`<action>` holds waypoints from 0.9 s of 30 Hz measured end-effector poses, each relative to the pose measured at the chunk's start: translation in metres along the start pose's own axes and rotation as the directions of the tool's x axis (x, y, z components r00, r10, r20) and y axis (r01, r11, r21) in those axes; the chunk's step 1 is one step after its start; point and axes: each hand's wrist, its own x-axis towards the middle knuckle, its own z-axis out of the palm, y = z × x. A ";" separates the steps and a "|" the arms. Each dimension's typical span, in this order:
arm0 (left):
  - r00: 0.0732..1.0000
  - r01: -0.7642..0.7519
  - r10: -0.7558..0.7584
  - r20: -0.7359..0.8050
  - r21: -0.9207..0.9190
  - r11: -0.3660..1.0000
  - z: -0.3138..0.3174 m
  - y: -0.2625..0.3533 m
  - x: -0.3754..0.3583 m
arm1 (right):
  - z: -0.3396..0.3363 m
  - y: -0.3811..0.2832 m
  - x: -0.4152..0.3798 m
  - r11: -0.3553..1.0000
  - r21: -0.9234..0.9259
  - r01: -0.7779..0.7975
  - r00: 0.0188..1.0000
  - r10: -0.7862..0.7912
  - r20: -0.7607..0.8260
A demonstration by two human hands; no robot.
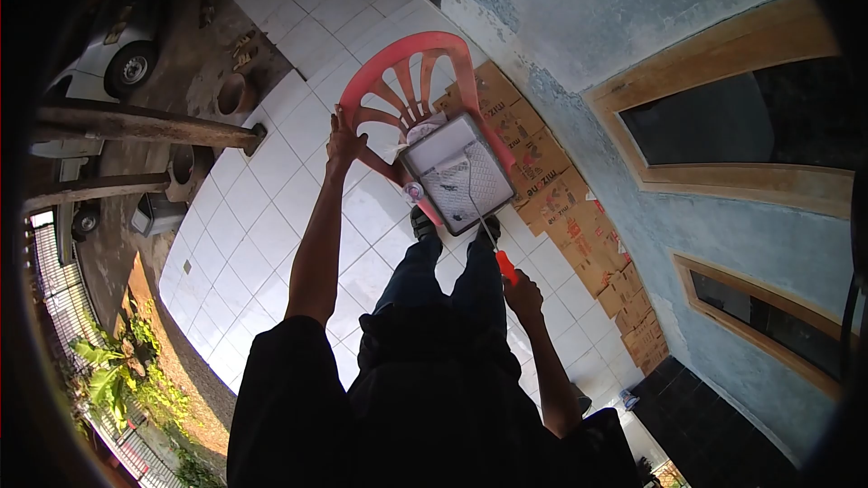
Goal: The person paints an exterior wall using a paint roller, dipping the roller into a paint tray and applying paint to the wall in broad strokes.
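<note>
While the left hand point(343, 140) grasps the curved rim of a slatted red plastic chair point(404, 52), a dark-rimmed rectangular tray point(493, 184) with a whitish, mesh-patterned inside lies slantwise over the seat. Across it, away from the body and slightly leftward, points a red-handled tool point(505, 265), its slim rod bent, its handle clasped in the right hand point(524, 297).

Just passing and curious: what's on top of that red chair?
On the red chair: a shallow tray, something pale and crumpled behind it, and a small clear container by its left edge. The tray hides most of the seat; anything underneath cannot be seen.
</note>
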 end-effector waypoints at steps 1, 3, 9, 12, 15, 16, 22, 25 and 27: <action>1.000 0.009 -0.009 -0.003 0.003 1.000 0.001 0.001 0.000 | -0.005 0.002 -0.004 1.000 0.003 -0.017 1.000 0.017 0.004; 1.000 0.005 -0.005 -0.004 0.003 1.000 0.001 0.001 0.000 | -0.003 0.018 -0.011 1.000 0.005 0.013 0.999 -0.013 -0.034; 0.999 0.047 -0.047 0.020 0.007 0.999 -0.009 0.011 -0.003 | -0.001 0.021 0.007 0.991 0.034 0.126 0.989 -0.123 -0.077; 0.997 0.059 -0.060 0.047 0.015 0.998 -0.007 0.009 -0.001 | 0.001 0.005 0.023 0.988 0.011 0.154 0.983 -0.152 -0.101; 0.996 0.065 -0.065 0.060 0.012 0.998 -0.007 0.007 0.000 | 0.001 -0.013 0.038 0.987 -0.002 0.163 0.982 -0.162 -0.097; 0.996 0.056 -0.056 0.069 0.000 0.998 -0.007 0.006 0.001 | 0.001 -0.018 0.042 0.986 -0.005 0.167 0.981 -0.167 -0.094; 0.993 0.079 -0.079 0.082 0.004 0.997 -0.009 0.009 -0.001 | 0.004 -0.027 0.057 0.981 0.024 0.194 0.977 -0.191 -0.096; 0.995 0.066 -0.066 0.074 0.007 0.998 -0.007 0.007 0.001 | 0.006 -0.031 0.058 0.983 0.041 0.180 0.980 -0.176 -0.098; 0.995 0.061 -0.062 0.074 0.016 0.998 -0.007 0.006 0.000 | 0.012 -0.032 0.058 0.985 0.049 0.164 0.983 -0.158 -0.095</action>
